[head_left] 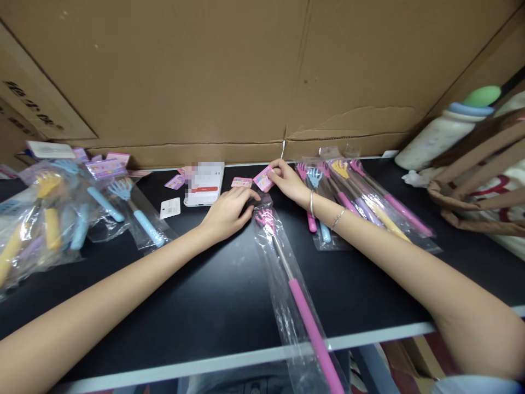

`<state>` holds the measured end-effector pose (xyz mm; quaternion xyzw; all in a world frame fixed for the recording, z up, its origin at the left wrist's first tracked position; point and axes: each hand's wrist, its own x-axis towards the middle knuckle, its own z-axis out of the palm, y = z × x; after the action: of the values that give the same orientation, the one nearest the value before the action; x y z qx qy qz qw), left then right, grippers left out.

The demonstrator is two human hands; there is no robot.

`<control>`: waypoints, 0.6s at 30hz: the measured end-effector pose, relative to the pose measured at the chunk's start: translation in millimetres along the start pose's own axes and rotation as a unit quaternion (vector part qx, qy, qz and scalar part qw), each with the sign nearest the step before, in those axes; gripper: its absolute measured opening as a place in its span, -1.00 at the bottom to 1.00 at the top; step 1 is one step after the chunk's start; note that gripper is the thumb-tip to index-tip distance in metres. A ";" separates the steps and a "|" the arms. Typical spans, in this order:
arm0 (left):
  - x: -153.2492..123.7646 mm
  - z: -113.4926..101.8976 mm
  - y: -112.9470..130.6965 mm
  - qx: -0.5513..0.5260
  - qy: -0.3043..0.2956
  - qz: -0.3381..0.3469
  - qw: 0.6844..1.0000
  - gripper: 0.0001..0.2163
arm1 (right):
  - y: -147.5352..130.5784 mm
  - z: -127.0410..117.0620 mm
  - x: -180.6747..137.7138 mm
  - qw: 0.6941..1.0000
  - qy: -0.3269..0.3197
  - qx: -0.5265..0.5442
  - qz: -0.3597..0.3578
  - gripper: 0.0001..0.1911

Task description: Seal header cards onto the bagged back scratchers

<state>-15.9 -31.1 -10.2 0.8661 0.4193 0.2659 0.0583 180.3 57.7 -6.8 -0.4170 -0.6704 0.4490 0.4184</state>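
Observation:
A pink back scratcher in a clear plastic sleeve [293, 284] lies lengthwise on the black table [205, 295], its claw end near my hands. My left hand [227, 210] rests on the table by the open top of the sleeve, its fingers curled and pressed down beside a small pink card [241, 182]. My right hand [289, 180] pinches another small pink card [263, 179] at the table's back edge.
A white phone [204, 184] and loose cards lie behind my left hand. Bagged scratchers are piled at the left [53, 213] and lined up at the right [361, 197]. A cardboard wall [246, 76] stands behind. A bottle [443, 134] and a striped bag [484, 180] sit far right.

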 end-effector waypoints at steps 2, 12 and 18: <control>0.1 0.1 0.2 0.003 0.004 0.001 1.000 -0.82 | 0.3 0.0 0.1 1.000 -0.010 0.000 0.000 -0.88; -0.9 0.2 -0.1 0.040 0.007 -0.019 0.999 -0.82 | 3.5 -1.0 -0.8 0.999 -0.034 -0.012 -0.012 -0.79; -1.0 -1.3 0.8 0.036 0.012 -0.015 0.999 -0.83 | -0.3 0.9 -2.5 0.999 -0.032 -0.031 -0.016 -0.87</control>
<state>-16.6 -32.5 -9.2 0.8580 0.4421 0.2603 0.0260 180.2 55.0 -7.1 -0.4046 -0.7037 0.4344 0.3904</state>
